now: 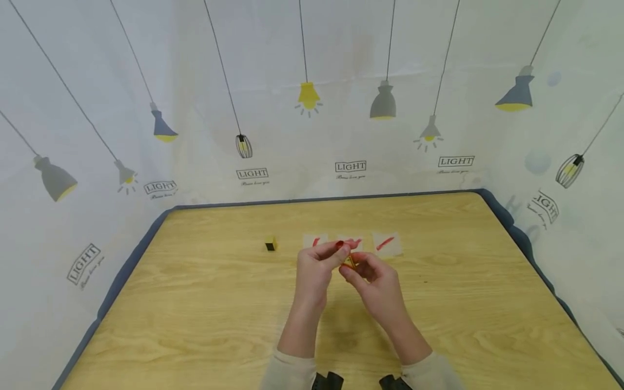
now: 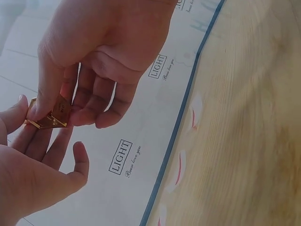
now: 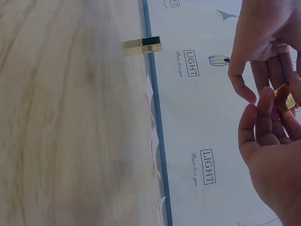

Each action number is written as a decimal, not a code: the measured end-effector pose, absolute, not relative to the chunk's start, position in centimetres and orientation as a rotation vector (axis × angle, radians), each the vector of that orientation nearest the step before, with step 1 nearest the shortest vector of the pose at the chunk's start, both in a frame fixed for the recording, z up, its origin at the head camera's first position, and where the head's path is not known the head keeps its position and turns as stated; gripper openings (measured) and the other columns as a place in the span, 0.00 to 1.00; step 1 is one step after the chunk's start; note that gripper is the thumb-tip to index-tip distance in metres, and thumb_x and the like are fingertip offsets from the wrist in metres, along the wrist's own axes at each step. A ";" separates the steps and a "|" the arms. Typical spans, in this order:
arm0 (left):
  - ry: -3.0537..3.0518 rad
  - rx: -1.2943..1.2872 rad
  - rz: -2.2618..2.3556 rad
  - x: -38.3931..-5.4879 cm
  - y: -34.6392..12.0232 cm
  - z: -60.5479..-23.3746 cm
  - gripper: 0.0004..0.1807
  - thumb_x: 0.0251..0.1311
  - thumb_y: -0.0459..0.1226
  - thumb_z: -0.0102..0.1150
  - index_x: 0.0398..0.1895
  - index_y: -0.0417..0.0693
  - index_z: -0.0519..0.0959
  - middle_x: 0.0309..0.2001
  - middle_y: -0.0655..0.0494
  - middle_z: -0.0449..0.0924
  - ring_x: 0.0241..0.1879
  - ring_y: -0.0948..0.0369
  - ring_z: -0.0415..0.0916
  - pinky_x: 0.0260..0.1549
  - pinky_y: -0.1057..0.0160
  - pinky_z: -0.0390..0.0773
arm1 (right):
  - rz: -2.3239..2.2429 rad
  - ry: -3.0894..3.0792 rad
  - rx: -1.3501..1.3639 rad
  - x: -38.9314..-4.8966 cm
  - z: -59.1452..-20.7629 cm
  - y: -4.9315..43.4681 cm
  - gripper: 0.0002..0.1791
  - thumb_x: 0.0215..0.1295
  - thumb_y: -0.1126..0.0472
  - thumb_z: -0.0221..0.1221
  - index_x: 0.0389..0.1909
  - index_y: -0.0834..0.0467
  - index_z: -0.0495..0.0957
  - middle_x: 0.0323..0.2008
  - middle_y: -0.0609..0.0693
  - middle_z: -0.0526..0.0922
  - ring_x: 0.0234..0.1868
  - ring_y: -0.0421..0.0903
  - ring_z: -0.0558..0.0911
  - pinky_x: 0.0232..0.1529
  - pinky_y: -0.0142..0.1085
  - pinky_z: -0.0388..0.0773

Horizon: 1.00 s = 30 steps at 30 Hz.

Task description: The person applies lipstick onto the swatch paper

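In the head view, my left hand (image 1: 314, 265) and right hand (image 1: 380, 281) meet over the middle of the table. Between their fingertips is a small, shiny gold piece (image 1: 349, 263) with flat faces. The left wrist view shows its flat sides and faint markings (image 2: 60, 113), pinched by my right hand (image 2: 103, 56) from above and my left hand (image 2: 35, 183) from below. From the right wrist, the gold piece (image 3: 284, 98) is partly hidden by fingers of both hands. Its exact kind cannot be told.
A small gold block with a black face (image 1: 270, 244) stands on the wooden table (image 1: 195, 303), left of the hands. Behind the hands, three white paper squares with red marks lie in a row, the rightmost paper (image 1: 387, 245) fully visible. Patterned cloth walls (image 1: 195, 162) surround the table.
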<state>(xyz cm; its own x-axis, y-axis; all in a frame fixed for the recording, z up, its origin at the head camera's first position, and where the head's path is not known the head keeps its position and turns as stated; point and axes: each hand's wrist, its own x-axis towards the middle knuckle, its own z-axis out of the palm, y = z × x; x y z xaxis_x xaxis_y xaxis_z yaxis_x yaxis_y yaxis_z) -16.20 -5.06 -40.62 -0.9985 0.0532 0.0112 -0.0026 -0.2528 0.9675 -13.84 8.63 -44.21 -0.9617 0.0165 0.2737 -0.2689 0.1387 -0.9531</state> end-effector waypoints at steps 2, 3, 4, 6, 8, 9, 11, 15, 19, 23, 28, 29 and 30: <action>1.912 0.096 2.443 -16.2 -5.1 -40.7 0.13 0.69 0.36 0.70 0.51 0.36 0.90 0.48 0.50 0.93 0.58 0.55 0.85 0.67 0.54 0.78 | 1.984 -2.195 0.219 -13.8 -44.1 8.7 0.11 0.70 0.64 0.69 0.50 0.63 0.85 0.40 0.61 0.89 0.35 0.36 0.85 0.40 0.27 0.85; 1.922 0.113 2.431 -16.2 -5.1 -40.7 0.13 0.69 0.36 0.70 0.51 0.37 0.90 0.49 0.50 0.93 0.59 0.55 0.85 0.65 0.55 0.79 | 2.014 -2.190 0.211 -13.8 -44.1 8.8 0.11 0.70 0.65 0.69 0.50 0.64 0.85 0.41 0.62 0.89 0.36 0.36 0.85 0.40 0.28 0.86; 1.939 0.137 2.413 -16.2 -5.2 -40.8 0.14 0.69 0.37 0.70 0.52 0.38 0.90 0.50 0.50 0.93 0.59 0.54 0.84 0.64 0.56 0.80 | 2.041 -2.181 0.203 -13.9 -44.1 8.8 0.11 0.71 0.65 0.69 0.50 0.65 0.85 0.41 0.62 0.88 0.36 0.37 0.85 0.40 0.28 0.86; 1.999 0.172 2.349 -16.4 -5.4 -40.8 0.16 0.69 0.41 0.71 0.54 0.41 0.90 0.53 0.50 0.92 0.61 0.55 0.83 0.64 0.56 0.80 | 2.069 -2.164 0.186 -14.0 -44.0 8.9 0.11 0.71 0.66 0.68 0.51 0.66 0.84 0.42 0.62 0.88 0.35 0.37 0.86 0.41 0.28 0.86; 2.078 0.194 2.277 -16.6 -5.8 -40.8 0.18 0.69 0.44 0.71 0.56 0.43 0.89 0.55 0.50 0.91 0.62 0.55 0.82 0.65 0.52 0.81 | 2.091 -2.144 0.156 -14.1 -44.0 9.1 0.11 0.71 0.68 0.67 0.51 0.67 0.84 0.42 0.59 0.88 0.35 0.37 0.86 0.41 0.28 0.86; 2.119 0.195 2.247 -16.8 -6.1 -40.7 0.20 0.69 0.46 0.71 0.58 0.44 0.88 0.57 0.50 0.90 0.62 0.55 0.83 0.67 0.51 0.80 | 2.106 -2.133 0.134 -14.2 -43.9 9.2 0.11 0.71 0.68 0.67 0.51 0.67 0.83 0.41 0.57 0.88 0.35 0.37 0.86 0.41 0.28 0.86; 2.178 0.175 2.217 -17.3 -6.9 -40.6 0.22 0.70 0.48 0.70 0.59 0.46 0.87 0.58 0.51 0.90 0.63 0.55 0.83 0.70 0.48 0.78 | 2.122 -2.124 0.087 -14.4 -43.8 9.4 0.12 0.71 0.69 0.67 0.51 0.68 0.83 0.41 0.54 0.88 0.35 0.37 0.86 0.42 0.28 0.86; 2.369 0.064 2.195 -18.9 -9.3 -40.3 0.22 0.68 0.51 0.71 0.58 0.49 0.87 0.57 0.52 0.90 0.62 0.55 0.85 0.67 0.48 0.80 | 2.157 -2.118 0.018 -14.7 -43.6 9.8 0.13 0.71 0.68 0.68 0.53 0.68 0.81 0.41 0.49 0.87 0.36 0.37 0.87 0.44 0.30 0.87; 2.657 -0.082 2.066 -21.0 -12.4 -40.1 0.25 0.64 0.52 0.74 0.59 0.49 0.87 0.58 0.51 0.89 0.61 0.52 0.84 0.61 0.49 0.83 | 2.198 -2.101 -0.002 -14.9 -43.3 10.0 0.14 0.71 0.68 0.68 0.54 0.69 0.80 0.41 0.44 0.88 0.37 0.37 0.87 0.45 0.29 0.87; 2.888 -0.197 1.810 -22.7 -15.6 -40.5 0.30 0.66 0.52 0.73 0.65 0.45 0.83 0.67 0.44 0.83 0.67 0.46 0.78 0.66 0.44 0.79 | 2.218 -2.082 -0.004 -15.0 -43.1 10.2 0.14 0.71 0.69 0.68 0.53 0.70 0.80 0.38 0.39 0.87 0.36 0.38 0.87 0.45 0.28 0.87; 2.914 -0.270 1.519 -24.2 -18.7 -42.2 0.35 0.71 0.51 0.68 0.74 0.44 0.75 0.77 0.40 0.69 0.74 0.40 0.69 0.68 0.41 0.77 | 2.227 -2.057 0.001 -15.1 -43.1 10.4 0.14 0.72 0.70 0.66 0.54 0.70 0.80 0.37 0.37 0.87 0.36 0.38 0.87 0.45 0.28 0.86; 2.903 -0.270 1.481 -24.5 -19.1 -42.6 0.35 0.72 0.50 0.67 0.75 0.44 0.73 0.78 0.39 0.68 0.74 0.38 0.68 0.69 0.40 0.77 | 2.232 -2.052 0.005 -15.0 -43.1 10.4 0.14 0.72 0.70 0.66 0.54 0.71 0.79 0.37 0.37 0.87 0.36 0.38 0.87 0.45 0.28 0.86; 2.890 -0.270 1.446 -24.7 -19.5 -43.1 0.35 0.73 0.50 0.66 0.76 0.43 0.72 0.79 0.39 0.66 0.75 0.38 0.68 0.69 0.40 0.76 | 2.237 -2.050 0.008 -15.0 -43.1 10.4 0.14 0.72 0.70 0.66 0.54 0.70 0.79 0.37 0.38 0.87 0.36 0.38 0.87 0.45 0.28 0.86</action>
<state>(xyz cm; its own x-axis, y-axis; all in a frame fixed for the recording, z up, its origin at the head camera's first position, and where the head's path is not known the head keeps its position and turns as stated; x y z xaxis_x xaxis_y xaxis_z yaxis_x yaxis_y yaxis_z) -24.67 -19.52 -43.05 -0.9811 -0.1931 0.0158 -0.1031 0.5894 0.8012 -15.03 10.40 -43.07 -0.9942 0.0758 0.0766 -0.0829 -0.0839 -0.9930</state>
